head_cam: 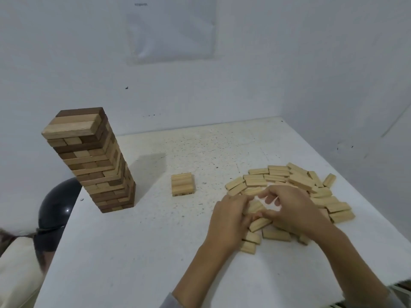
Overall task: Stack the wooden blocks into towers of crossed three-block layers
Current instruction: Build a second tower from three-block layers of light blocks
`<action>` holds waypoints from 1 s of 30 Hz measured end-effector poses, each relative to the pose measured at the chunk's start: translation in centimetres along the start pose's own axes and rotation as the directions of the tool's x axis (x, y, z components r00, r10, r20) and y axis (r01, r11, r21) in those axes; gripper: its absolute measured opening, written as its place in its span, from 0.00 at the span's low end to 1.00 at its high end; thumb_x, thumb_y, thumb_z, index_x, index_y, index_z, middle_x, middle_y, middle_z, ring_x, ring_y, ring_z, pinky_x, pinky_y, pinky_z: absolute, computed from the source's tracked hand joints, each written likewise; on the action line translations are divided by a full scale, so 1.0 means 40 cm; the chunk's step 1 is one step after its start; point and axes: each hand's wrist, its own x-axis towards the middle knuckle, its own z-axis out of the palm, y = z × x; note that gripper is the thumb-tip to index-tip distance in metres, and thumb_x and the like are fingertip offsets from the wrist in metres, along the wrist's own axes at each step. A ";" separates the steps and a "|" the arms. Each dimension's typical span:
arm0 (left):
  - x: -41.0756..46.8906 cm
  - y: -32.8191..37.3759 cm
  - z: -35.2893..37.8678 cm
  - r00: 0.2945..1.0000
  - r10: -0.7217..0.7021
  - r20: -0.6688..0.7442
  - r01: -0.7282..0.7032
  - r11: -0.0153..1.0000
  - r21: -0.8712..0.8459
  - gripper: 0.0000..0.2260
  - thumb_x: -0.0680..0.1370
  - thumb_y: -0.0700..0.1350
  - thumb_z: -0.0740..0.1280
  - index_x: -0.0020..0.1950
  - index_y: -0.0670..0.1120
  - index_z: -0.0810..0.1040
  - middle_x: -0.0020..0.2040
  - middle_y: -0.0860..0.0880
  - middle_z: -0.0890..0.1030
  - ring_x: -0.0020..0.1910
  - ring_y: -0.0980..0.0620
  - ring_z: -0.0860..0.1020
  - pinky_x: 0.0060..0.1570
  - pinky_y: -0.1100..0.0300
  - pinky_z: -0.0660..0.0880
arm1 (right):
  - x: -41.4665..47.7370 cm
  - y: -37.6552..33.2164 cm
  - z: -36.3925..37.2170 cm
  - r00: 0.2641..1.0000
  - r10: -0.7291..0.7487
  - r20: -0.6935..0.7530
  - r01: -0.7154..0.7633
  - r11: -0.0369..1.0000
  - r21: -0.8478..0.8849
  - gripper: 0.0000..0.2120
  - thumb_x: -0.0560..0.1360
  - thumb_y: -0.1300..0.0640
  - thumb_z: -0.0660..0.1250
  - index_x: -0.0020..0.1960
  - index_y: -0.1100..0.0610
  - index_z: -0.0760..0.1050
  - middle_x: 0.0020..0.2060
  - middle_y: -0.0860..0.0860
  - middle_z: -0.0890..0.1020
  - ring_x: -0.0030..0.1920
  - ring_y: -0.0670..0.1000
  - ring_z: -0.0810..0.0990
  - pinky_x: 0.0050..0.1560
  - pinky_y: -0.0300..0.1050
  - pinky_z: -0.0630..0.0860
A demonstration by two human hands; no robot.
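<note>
Pale wooden blocks point(278, 174) (smooth, oblong) lie heaped; left hand point(231, 218) grip clamps one, right hand point(295, 210) grip unclear.

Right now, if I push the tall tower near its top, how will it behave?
The tall tower would likely tip: it is many layers high on a narrow base. Its layers look slightly uneven, so a push probably slides blocks out. It stands near the edge of the table, so pieces may fall off.
</note>
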 end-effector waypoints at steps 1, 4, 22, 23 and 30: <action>0.002 0.001 0.004 1.000 -0.004 0.002 0.004 1.000 0.000 0.16 0.78 0.48 0.67 0.66 0.49 0.75 0.60 0.51 0.78 0.61 0.52 0.72 0.60 0.58 0.68 | -0.006 -0.003 0.006 1.000 0.017 -0.021 -0.018 1.000 -0.025 0.18 0.70 0.42 0.72 0.57 0.42 0.74 0.45 0.40 0.78 0.47 0.41 0.73 0.59 0.46 0.68; 0.005 -0.008 0.009 0.996 -0.080 -0.041 0.076 0.992 -0.099 0.16 0.75 0.44 0.71 0.62 0.50 0.77 0.54 0.52 0.78 0.55 0.54 0.74 0.54 0.62 0.71 | -0.016 -0.010 0.017 0.996 0.059 -0.069 -0.062 0.997 -0.042 0.21 0.72 0.41 0.70 0.62 0.43 0.71 0.49 0.40 0.78 0.54 0.44 0.72 0.58 0.45 0.60; -0.049 -0.026 -0.037 0.915 -0.383 -0.125 0.229 0.751 -0.620 0.13 0.76 0.37 0.69 0.58 0.49 0.74 0.45 0.50 0.78 0.42 0.54 0.77 0.40 0.66 0.74 | -0.007 -0.005 0.038 0.980 -0.199 -0.012 0.199 0.973 0.120 0.05 0.73 0.49 0.71 0.47 0.45 0.76 0.46 0.41 0.75 0.49 0.42 0.67 0.58 0.44 0.60; -0.052 -0.024 -0.037 0.913 -0.387 -0.130 0.228 0.748 -0.624 0.14 0.76 0.37 0.68 0.59 0.51 0.73 0.44 0.51 0.77 0.41 0.55 0.77 0.40 0.67 0.73 | -0.005 -0.005 0.038 0.975 -0.222 -0.003 0.220 0.962 0.161 0.06 0.73 0.52 0.72 0.47 0.46 0.76 0.45 0.41 0.77 0.48 0.41 0.68 0.58 0.44 0.61; -0.072 -0.022 -0.035 0.904 -0.386 -0.182 0.192 0.749 -0.634 0.13 0.77 0.38 0.67 0.58 0.52 0.77 0.44 0.52 0.79 0.45 0.50 0.81 0.48 0.56 0.79 | 0.022 -0.007 0.039 0.962 -0.268 -0.051 0.271 0.910 0.313 0.15 0.81 0.66 0.56 0.56 0.46 0.72 0.45 0.45 0.70 0.46 0.44 0.71 0.48 0.42 0.71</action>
